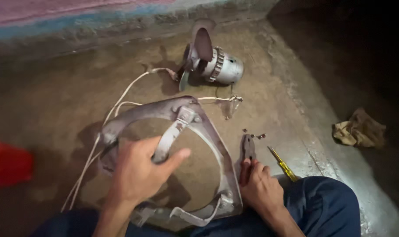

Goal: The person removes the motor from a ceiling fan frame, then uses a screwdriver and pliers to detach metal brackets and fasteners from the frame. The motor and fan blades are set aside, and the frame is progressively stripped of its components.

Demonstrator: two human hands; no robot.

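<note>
My left hand (138, 173) is clamped on a strut of the grey fan frame (208, 131) over my lap; right hand (259, 186) closes around pliers (248, 148) on the floor. Loose screws (253, 135) nearby could scatter if the frame swings.

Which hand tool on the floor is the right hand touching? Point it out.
The pliers: the right hand rests its fingers on their handles. The yellow-handled screwdriver lies untouched just beside them.
</note>
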